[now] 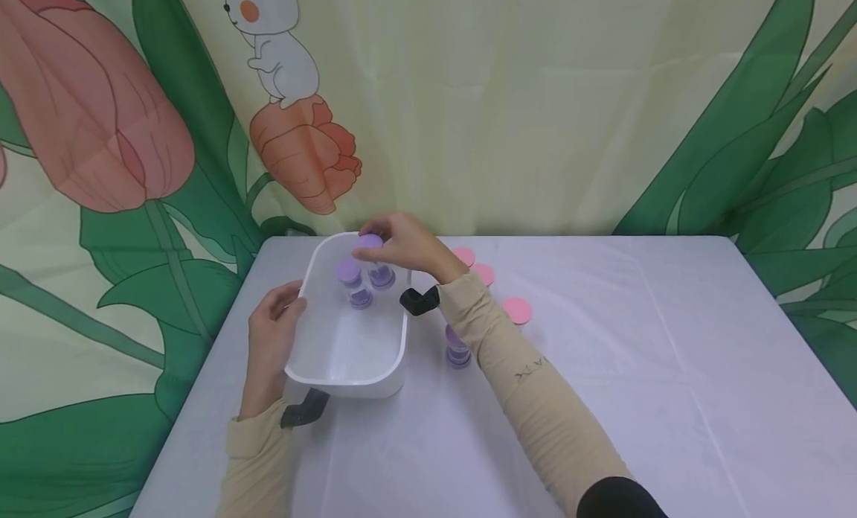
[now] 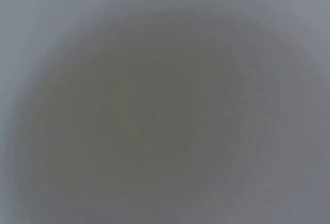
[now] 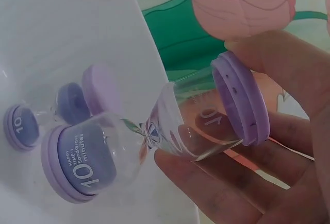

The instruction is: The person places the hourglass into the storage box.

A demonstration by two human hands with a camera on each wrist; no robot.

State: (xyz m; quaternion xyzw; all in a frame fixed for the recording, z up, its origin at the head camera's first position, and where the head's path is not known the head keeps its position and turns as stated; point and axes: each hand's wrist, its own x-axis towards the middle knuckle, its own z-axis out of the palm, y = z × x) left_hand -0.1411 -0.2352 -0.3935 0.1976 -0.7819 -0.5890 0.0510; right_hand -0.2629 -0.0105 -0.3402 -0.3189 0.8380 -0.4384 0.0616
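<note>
My right hand grips a sand timer by its upper end, inside the far part of a white plastic tub. The timer has purple caps, clear glass and purple sand in its lower bulb, with "10 minutes" printed on it. Beside it in the tub stands a second purple sand timer. At the tub's left side, my left hand holds the rim, thumb over the edge and fingers along the outer wall. The left wrist view shows only a blurred grey surface.
Right of the tub stands another purple sand timer, partly behind my right sleeve. Several pink-topped pieces, one pink lid nearest, sit beyond that forearm. A white cloth covers the table; a printed curtain hangs behind its far edge.
</note>
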